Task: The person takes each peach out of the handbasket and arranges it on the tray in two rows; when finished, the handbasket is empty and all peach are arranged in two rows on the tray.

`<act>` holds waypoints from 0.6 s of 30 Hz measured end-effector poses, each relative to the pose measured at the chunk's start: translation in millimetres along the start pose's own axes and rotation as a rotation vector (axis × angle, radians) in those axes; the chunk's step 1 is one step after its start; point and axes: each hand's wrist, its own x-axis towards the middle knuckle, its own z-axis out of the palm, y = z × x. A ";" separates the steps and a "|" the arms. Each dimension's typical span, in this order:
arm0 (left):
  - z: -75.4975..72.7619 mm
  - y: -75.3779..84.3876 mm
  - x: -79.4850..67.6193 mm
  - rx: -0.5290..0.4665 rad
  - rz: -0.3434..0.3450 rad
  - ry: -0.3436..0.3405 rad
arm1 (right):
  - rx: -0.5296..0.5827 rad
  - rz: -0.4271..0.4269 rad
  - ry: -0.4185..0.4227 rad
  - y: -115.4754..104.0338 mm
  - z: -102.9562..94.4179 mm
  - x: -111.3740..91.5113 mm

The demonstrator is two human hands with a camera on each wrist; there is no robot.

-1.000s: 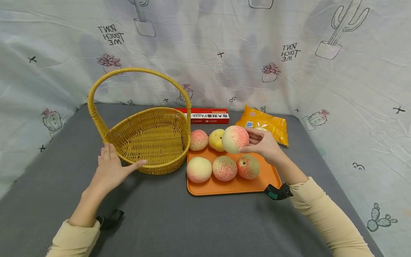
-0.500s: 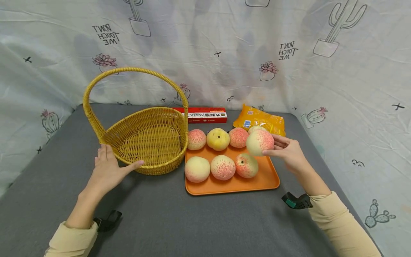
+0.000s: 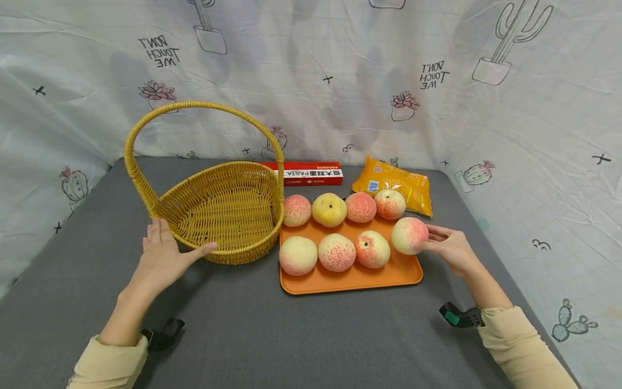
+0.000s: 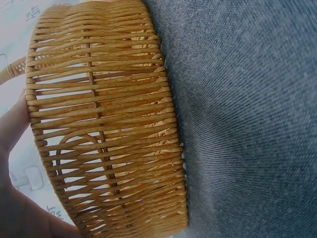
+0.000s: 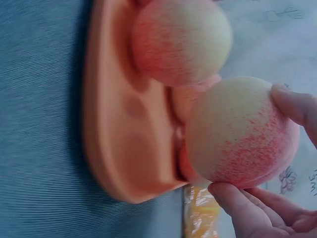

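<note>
My right hand pinches a pink-and-cream peach between thumb and fingers, low at the right end of the front row on the orange tray. In the right wrist view the peach sits between a fingertip and the thumb, just beside the tray. Several other peaches, one of them yellow, lie on the tray in two rows. My left hand rests with straight fingers against the front-left wall of the empty wicker basket. The left wrist view shows that basket wall up close.
A red pasta box and an orange snack bag lie behind the tray at the table's back. The basket's tall handle arches over it. A cactus-print cloth hangs behind and to the sides of the grey table.
My right hand carried the peach from above the tray's back row rightward and down to the tray's front right end. My left hand stayed on the basket.
</note>
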 end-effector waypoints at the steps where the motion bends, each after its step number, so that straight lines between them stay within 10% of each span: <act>1: -0.2 0.0 0.1 0.001 0.001 0.001 | -0.015 -0.002 -0.006 2.4 0.9 -0.2; 18: -1.4 -0.3 1.6 0.008 -0.001 -0.023 | -0.176 -0.065 -0.193 13.9 -0.7 2.3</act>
